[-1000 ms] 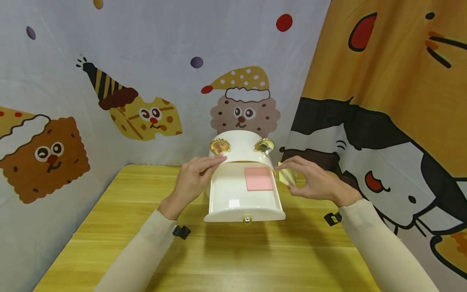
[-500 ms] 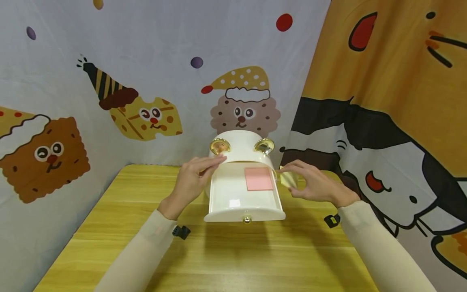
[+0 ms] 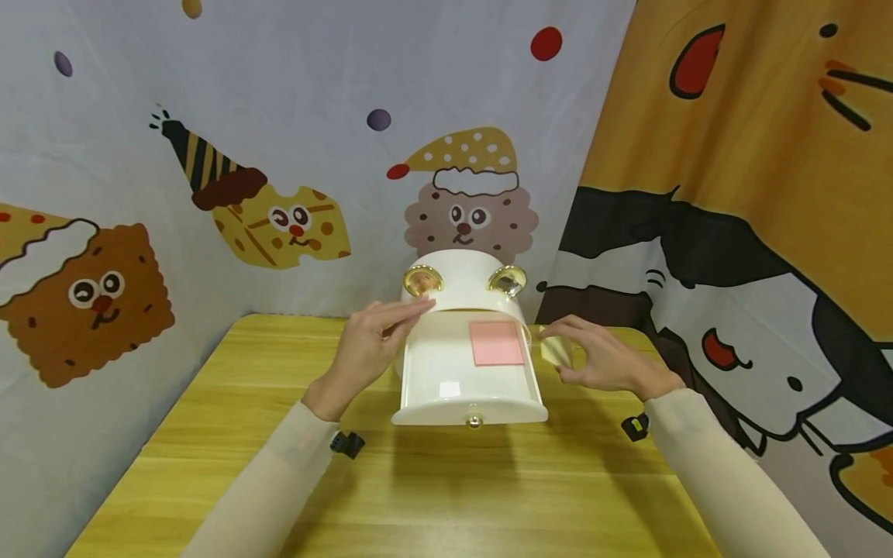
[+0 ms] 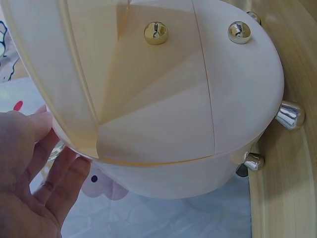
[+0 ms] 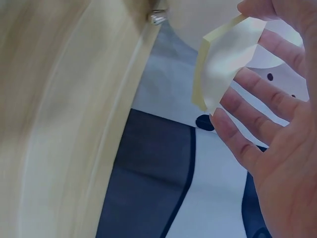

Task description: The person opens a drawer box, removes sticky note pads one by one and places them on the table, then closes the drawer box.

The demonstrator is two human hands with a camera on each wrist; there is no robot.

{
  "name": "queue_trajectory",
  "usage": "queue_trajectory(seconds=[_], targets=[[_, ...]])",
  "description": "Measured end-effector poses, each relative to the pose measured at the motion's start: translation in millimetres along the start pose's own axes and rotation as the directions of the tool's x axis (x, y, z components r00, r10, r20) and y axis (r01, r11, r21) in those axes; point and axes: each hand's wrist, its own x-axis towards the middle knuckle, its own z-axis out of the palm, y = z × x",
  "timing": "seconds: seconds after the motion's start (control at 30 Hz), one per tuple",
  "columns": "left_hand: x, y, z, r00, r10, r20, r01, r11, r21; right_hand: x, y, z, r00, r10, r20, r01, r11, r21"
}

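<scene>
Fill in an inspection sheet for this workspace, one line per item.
Surface: wood-grain table, white cabinet standing on it.
Job's things: cabinet drawer pulled open; pink pad lying in its right part; yellow pad outside, right of the cabinet.
Clutter: nothing seen.
Left hand: fingers touching the cabinet's left edge.
Right hand: holds the yellow pad between thumb and fingers.
Cables: nothing seen.
Surroundings: cartoon-printed cloth behind, orange-topped printed curtain at right.

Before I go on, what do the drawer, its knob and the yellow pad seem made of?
Drawer: probably glossy white plastic, from its bright reflection. Knob: polished gold-coloured metal or plated plastic, mirroring its surroundings. Yellow pad: likely matte paper, no sharp glints.
</scene>
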Motion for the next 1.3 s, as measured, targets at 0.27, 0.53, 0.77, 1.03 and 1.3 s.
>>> queue_trajectory(seconds=[0.27, 0.53, 0.77, 1.03, 1.3], targets=[[-0.3, 0.7, -0.1, 1.000, 0.004, -0.002, -0.004, 1.000, 0.000, -3, 8, 8.6, 0.997, 0.059, 0.053, -0.059, 0.998, 0.007], [-0.4, 1.1, 0.4, 1.000, 0.009, 0.001, -0.009, 1.000, 0.012, -7, 16, 15.7, 0.994, 0.080, 0.073, -0.081, 0.997, 0.004], [0.6, 0.6, 0.8, 1.000, 0.016, 0.001, -0.016, 1.000, 0.016, -10, 27, 21.7, 0.986, 0.120, 0.115, -0.123, 0.992, 0.012], [0.8, 0.3, 0.3, 1.000, 0.022, -0.002, -0.022, 1.000, 0.021, -12, 37, 29.0, 0.980, 0.149, 0.135, -0.154, 0.988, 0.028], [-0.1, -1.1, 0.9, 0.999, 0.032, -0.012, -0.032, 0.999, 0.023, -15, 42, 38.6, 0.963, 0.197, 0.187, -0.205, 0.979, 0.025]])
